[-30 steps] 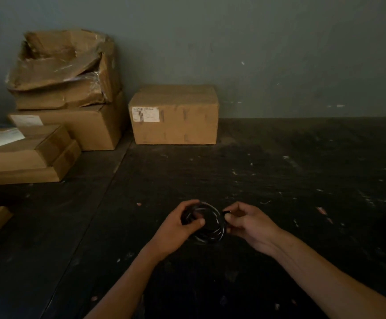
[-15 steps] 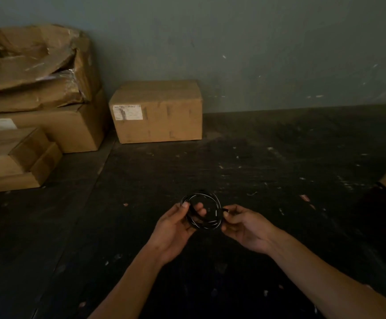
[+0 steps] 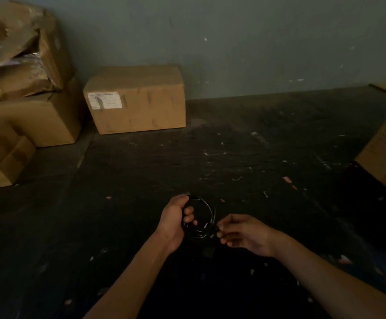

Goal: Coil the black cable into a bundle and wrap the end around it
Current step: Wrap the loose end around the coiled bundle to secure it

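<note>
Dim, murky, grainy view; soft blur, wide-angle bending at edges.

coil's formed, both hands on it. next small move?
Probably: the right hand leads the loose end through the loop's middle and around the strands for a first wrap. The black cable already sits as a round coil, gripped on its left side by the left hand, while the right hand's fingertips pinch at the lower right edge. No wrap around the bundle is visible yet, though the dim light hides detail.
</note>
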### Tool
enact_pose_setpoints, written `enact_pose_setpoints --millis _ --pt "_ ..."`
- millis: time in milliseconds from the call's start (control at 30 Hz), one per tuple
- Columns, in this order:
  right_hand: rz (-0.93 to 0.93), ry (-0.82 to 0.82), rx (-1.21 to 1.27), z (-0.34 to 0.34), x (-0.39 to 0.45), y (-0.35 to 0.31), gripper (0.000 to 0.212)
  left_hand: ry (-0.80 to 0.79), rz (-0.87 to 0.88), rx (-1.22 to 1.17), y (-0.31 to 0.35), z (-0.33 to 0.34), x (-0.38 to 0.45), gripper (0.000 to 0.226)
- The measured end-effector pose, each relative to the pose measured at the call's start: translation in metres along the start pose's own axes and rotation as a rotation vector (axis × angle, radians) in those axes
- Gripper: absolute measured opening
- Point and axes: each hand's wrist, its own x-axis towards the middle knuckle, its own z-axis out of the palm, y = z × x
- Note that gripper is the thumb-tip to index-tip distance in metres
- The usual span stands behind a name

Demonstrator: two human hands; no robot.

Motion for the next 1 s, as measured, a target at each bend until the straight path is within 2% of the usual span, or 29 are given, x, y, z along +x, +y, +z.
enact_pose_setpoints --millis 100,200,333,467,600,867,933,1000 --pt "-0.012 0.165 -0.26 -0.03 -0.003 0.005 0.012 -0.014 0.014 0.105 -0.002 0.002 -0.002 0.036" --pt "0.035 0.32 -0.627 -0.067 -0.012 0.009 0.013 0.009 0.103 0.194 -0.006 0.003 -0.003 0.028" --pt "0.26 0.277 -0.9 -0.094 -0.03 0.027 0.027 -0.008 0.248 0.331 -0.013 0.005 -0.001 0.026" --pt "0.311 0.193 -1.052 -0.092 -0.041 0.042 0.037 -0.03 0.327 0.481 -0.023 0.005 0.003 0.03" --pt "0.327 0.121 -1.047 -0.09 -0.043 0.045 0.034 0.009 0.335 0.529 -0.026 0.005 0.006 0.031" --pt "0.329 0.121 -1.14 -0.074 -0.039 0.032 0.018 -0.021 0.343 0.622 -0.029 0.001 0.004 0.032" --pt "0.229 0.136 -0.959 -0.071 -0.034 0.024 0.01 -0.017 0.314 0.66 -0.029 0.003 0.001 0.032" --pt "0.067 0.166 -0.7 -0.061 -0.03 0.011 0.012 -0.036 0.281 0.705 -0.026 0.007 -0.005 0.031"
